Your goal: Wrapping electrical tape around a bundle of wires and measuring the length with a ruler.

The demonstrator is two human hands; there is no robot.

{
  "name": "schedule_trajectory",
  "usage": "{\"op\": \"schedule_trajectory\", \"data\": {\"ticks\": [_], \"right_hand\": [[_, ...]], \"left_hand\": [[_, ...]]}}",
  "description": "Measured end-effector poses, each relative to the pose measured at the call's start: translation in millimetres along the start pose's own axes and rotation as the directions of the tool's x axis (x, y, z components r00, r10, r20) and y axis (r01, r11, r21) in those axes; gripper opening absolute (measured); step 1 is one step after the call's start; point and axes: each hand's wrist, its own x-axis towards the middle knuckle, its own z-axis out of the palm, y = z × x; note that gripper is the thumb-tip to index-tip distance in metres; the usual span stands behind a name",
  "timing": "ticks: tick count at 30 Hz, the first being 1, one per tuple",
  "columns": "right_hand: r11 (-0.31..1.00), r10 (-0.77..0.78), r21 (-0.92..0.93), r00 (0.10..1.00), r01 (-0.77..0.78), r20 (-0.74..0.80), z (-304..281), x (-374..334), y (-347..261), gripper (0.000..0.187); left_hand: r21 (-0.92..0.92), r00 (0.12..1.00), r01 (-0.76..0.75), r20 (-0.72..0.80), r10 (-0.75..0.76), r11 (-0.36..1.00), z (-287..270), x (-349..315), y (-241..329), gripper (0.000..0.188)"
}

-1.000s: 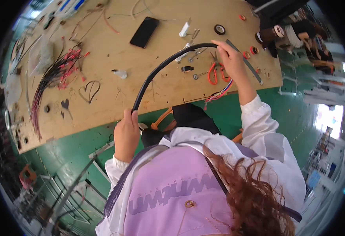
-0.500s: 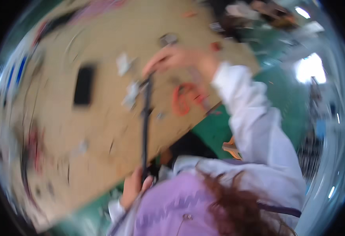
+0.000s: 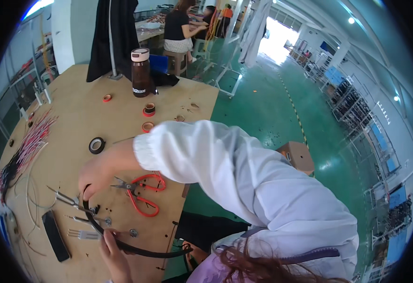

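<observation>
At the far left of the wooden worktable lies a bundle of red and pink wires, with a flat black phone-like slab nearer the person. Further right sit a roll of black tape, metal fork pegs standing in the board, and red-handled snips. A dark bottle and small orange tape rolls stand toward the back edge. The white sleeve crosses the table and hides much of its right side.

The black sheathed cable curves from beneath the right hand, round the pegs, toward the table's near edge. The left hand is closed on it low down, fingers wrapped. The right hand curls over its upper end, seemingly pinching it, though the grip itself is partly hidden.
</observation>
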Motion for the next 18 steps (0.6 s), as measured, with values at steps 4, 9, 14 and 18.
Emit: {"op": "schedule_trajectory", "data": {"ticks": [4,9,14,18], "right_hand": [[0.909,0.269,-0.190,0.872,-0.370,-0.408,40.5,-70.2,-62.9,0.030],[0.887,0.397,0.456,0.626,-0.073,-0.671,105.8,-86.6,-48.3,0.028],[0.970,0.242,0.229,0.447,-0.085,-0.861,161.0,-107.1,-32.6,0.019],[0.864,0.502,0.364,0.542,-0.348,-0.674,163.2,-125.3,-36.3,0.029]], "left_hand": [[0.402,0.988,-0.147,0.101,0.116,0.904,-36.4,-6.3,8.9,0.023],[0.545,0.513,-0.761,0.174,0.840,0.352,7.0,-133.6,158.5,0.033],[0.455,0.497,-0.801,0.146,0.855,0.388,41.2,-153.9,155.3,0.032],[0.395,0.372,-0.867,0.107,0.922,0.304,44.4,-173.9,174.2,0.030]]}}
